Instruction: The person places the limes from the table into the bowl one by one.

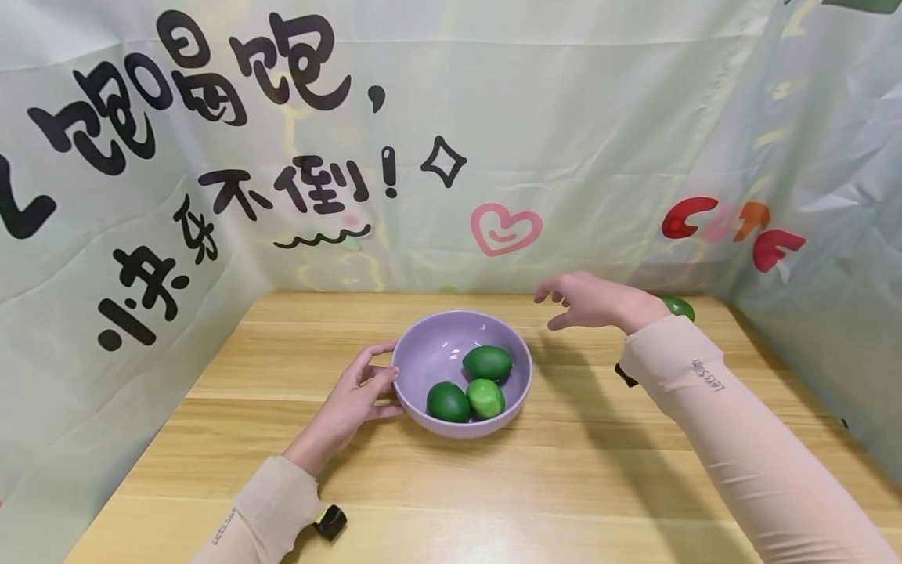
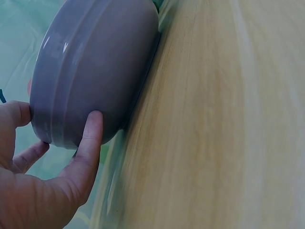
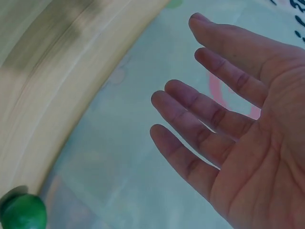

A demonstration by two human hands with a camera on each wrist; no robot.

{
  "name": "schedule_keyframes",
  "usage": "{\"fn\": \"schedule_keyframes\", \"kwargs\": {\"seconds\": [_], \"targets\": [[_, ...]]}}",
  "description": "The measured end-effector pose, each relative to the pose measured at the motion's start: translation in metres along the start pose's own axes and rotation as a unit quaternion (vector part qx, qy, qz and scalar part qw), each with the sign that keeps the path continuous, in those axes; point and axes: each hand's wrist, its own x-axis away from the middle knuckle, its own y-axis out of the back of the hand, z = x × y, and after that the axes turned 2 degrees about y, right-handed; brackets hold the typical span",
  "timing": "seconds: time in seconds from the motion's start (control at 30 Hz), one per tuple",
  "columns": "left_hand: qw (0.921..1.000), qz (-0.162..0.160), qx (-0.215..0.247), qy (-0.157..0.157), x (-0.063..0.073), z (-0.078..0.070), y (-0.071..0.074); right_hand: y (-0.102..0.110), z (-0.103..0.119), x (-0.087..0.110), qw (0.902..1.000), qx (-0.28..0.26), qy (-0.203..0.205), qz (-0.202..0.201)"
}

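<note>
A lilac bowl (image 1: 423,352) sits on the wooden table with green fruits inside: a dark green one (image 1: 488,362) at the back, another dark one (image 1: 448,402) at the front, and a lighter lime-green one (image 1: 486,398) beside it. My left hand (image 1: 355,392) holds the bowl at its left side, one fingertip at the rim; in the left wrist view, another finger (image 2: 90,136) presses the outer wall. To the right of the bowl, my right hand (image 1: 585,299) hangs in the air with nothing in it. Its fingers (image 3: 190,138) are spread and gently bent.
One more dark green fruit (image 1: 679,306) lies at the table's back right, partly hidden behind the right wrist; a green fruit (image 3: 24,212) also shows in the right wrist view. Printed pale curtains (image 1: 599,157) stand around the wooden table (image 1: 437,501).
</note>
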Motion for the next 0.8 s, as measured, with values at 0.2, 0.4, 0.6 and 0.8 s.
{"fn": "schedule_keyframes", "kwargs": {"seconds": [0.2, 0.4, 0.6, 0.8], "targets": [[1.0000, 0.001, -0.001, 0.001, -0.001, 0.001, 0.001, -0.003, -0.022, 0.007, 0.9997, 0.004, -0.024, 0.003], [1.0000, 0.000, 0.000, 0.001, 0.000, 0.001, 0.001, -0.004, -0.041, 0.014, 0.9991, 0.000, -0.042, -0.005], [1.0000, 0.003, -0.001, 0.000, -0.001, 0.001, 0.000, 0.000, -0.062, 0.026, 0.9976, -0.004, -0.069, -0.012], [1.0000, 0.004, 0.002, 0.000, -0.001, 0.002, 0.001, 0.002, -0.082, 0.038, 0.9963, 0.000, -0.085, -0.013]]}}
